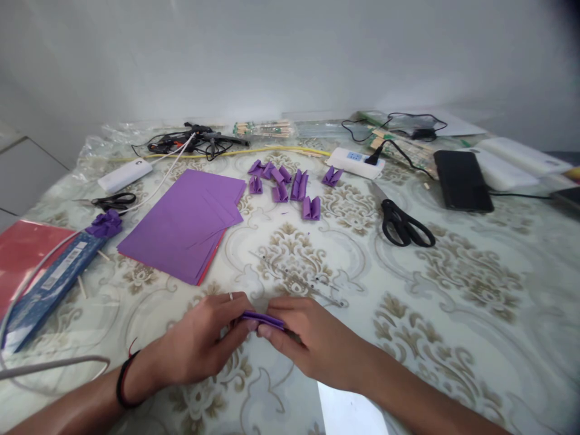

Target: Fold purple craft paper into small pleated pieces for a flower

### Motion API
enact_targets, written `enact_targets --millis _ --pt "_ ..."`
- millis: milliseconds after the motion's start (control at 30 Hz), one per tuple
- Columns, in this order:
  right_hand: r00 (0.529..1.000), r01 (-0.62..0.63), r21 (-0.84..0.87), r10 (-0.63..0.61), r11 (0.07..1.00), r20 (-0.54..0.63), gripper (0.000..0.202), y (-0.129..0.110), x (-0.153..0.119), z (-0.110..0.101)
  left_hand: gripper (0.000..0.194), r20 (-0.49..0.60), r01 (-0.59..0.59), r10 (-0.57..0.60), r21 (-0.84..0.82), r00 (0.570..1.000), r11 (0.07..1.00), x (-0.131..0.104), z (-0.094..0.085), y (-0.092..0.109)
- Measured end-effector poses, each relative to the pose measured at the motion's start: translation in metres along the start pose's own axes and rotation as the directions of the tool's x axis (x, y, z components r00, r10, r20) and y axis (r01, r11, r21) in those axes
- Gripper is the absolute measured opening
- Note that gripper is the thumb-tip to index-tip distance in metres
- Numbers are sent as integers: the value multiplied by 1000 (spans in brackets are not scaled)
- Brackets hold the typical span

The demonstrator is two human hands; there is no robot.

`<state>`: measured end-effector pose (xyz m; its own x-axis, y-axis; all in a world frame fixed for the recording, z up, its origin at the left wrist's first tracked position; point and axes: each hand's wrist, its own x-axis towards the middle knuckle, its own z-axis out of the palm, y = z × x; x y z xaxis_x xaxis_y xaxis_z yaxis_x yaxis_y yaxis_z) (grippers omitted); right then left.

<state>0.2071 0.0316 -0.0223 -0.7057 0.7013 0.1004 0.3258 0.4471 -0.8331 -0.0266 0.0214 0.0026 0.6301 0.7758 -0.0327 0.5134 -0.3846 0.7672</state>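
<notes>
Both hands meet at the front middle of the table over a narrow folded strip of purple paper point(267, 319). My left hand point(206, 335) pinches its left end between thumb and fingers. On the other end, the thumb and fingers of my right hand point(308, 338) are closed. Beyond them lie several small folded purple paper pieces point(299, 184), loosely grouped. A stack of purple paper sheets point(174, 220), with red showing at its lower edge, rests to the left.
Black-handled scissors point(403, 225) lie at right, near a white power strip point(356, 162) and a black phone point(463, 181). Smaller scissors point(113, 200), a white power bank point(125, 176) and a blue package point(49, 287) are at left. Cables point(199, 142) run along the back.
</notes>
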Motion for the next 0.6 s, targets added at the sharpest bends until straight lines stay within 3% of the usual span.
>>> enact_targets --millis 233,600 --pt "999 37 -3 -37 999 -1 42 1 2 -1 24 -23 -28 27 -44 999 999 0 -1 0" --pt "998 55 -41 -54 998 7 44 -1 1 -2 26 -127 -132 138 48 982 990 -2 -3 1"
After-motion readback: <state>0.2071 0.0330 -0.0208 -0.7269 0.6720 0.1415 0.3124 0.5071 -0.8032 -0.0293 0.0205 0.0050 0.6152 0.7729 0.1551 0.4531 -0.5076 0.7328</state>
